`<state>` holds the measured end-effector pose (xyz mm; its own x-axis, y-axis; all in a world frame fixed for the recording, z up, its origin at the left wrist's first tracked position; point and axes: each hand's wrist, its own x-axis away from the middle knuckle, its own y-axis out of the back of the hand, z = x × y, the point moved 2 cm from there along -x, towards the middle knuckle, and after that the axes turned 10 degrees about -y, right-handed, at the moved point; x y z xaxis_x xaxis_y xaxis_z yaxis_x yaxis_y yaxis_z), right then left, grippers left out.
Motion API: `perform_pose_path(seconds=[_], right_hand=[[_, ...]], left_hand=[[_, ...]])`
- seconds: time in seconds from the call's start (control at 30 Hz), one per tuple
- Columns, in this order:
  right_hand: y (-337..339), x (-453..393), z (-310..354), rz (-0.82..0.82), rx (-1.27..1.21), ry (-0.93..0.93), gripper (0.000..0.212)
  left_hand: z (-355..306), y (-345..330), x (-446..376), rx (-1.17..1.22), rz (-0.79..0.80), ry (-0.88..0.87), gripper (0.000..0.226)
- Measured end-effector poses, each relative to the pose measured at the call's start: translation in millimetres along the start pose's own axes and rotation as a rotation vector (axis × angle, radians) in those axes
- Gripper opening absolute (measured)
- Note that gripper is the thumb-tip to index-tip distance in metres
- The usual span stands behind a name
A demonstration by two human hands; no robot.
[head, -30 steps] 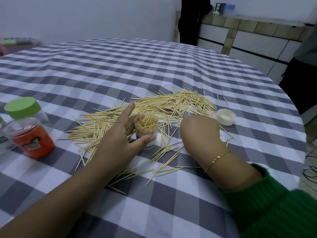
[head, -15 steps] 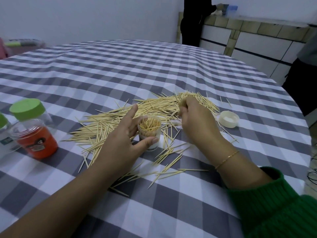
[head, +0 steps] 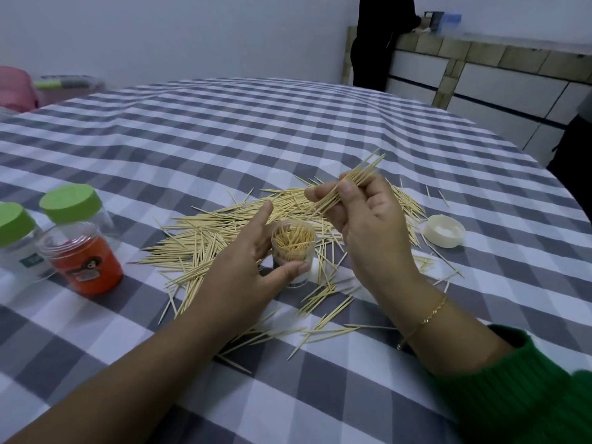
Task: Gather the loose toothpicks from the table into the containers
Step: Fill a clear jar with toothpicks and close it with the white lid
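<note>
Our right hand (head: pixel 362 219) pinches a bundle (head: pixel 350 184) of toothpicks, long axis slanting up-right, lower tips aimed at the jar (head: pixel 293 248) just below-left. Left hand (head: pixel 253 261) curls round that jar, so we'd guess tipping the bundle upright comes next.

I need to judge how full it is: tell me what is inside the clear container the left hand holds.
The clear container holds toothpicks standing upright, reaching near its rim. The left hand covers part of its wall, so its bottom is hidden.
</note>
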<state>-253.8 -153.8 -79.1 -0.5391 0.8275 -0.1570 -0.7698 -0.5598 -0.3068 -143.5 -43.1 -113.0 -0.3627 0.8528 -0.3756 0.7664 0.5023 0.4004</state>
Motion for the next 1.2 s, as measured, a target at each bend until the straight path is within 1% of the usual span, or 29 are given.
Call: perform_pose_path(seconds=[0.07,0.17,0.27,0.47,0.6,0.67,0.73,0.8,0.87,0.93,0.97,1.03,1.1,1.13,1.2], right_hand=[[-4.2,2.4,-3.7,0.044,0.092,0.025,0.013],[-9.0,4.8,-7.6,0.099,0.272,0.011,0.012],[-11.5,5.1,-11.3,0.148,0.335,-0.058,0.010],[-9.3,3.4,-15.8,0.178,0.469,-0.159,0.014],[-9.3,5.7,-14.2,0.210,0.414,-0.158,0.026],[-9.4,6.8,-14.0,0.220,0.403,-0.118,0.039],[-10.2,8.3,-17.0,0.280,0.459,-0.087,0.051],[-13.1,11.0,-21.3,0.323,0.610,-0.020,0.051],[-15.9,12.8,-24.5,0.284,0.757,0.143,0.041],[-18.4,13.8,-25.3,0.217,0.787,0.260,0.030],[-18.6,13.6,-25.6,0.182,0.780,0.260,0.025],[-16.2,11.9,-25.9,0.110,0.744,0.177,0.018],[-12.4,9.4,-25.1,0.046,0.672,0.098,0.022],[-11.2,8.7,-23.9,0.045,0.647,0.077,0.026],[-12.1,9.0,-22.2,0.121,0.687,0.048,0.031]], left_hand=[[0.0,-0.3,0.2,-0.001,0.000,-0.006,0.096],[2.0,0.2,0.0,-0.004,0.006,-0.012,0.097],[3.9,0.4,-0.7,-0.013,0.016,-0.023,0.097],[6.6,0.4,-1.3,-0.011,0.017,-0.029,0.095],[5.7,0.5,-0.5,-0.022,0.015,-0.038,0.095],[5.1,0.6,-0.5,-0.019,0.016,-0.036,0.095],[3.9,0.9,-0.5,-0.034,0.014,-0.038,0.097],[3.9,1.0,0.0,-0.063,-0.005,-0.037,0.098],[4.5,1.0,0.7,-0.062,-0.025,-0.021,0.097],[3.9,0.5,1.4,-0.055,-0.030,-0.015,0.097],[3.8,0.2,1.3,-0.043,-0.028,-0.012,0.097],[3.7,0.0,0.4,-0.016,-0.016,-0.012,0.099],[4.9,-0.1,-0.3,-0.009,0.002,-0.018,0.104],[5.0,0.0,0.0,-0.008,0.009,-0.021,0.107],[5.1,0.3,0.7,-0.012,0.017,-0.027,0.108]])
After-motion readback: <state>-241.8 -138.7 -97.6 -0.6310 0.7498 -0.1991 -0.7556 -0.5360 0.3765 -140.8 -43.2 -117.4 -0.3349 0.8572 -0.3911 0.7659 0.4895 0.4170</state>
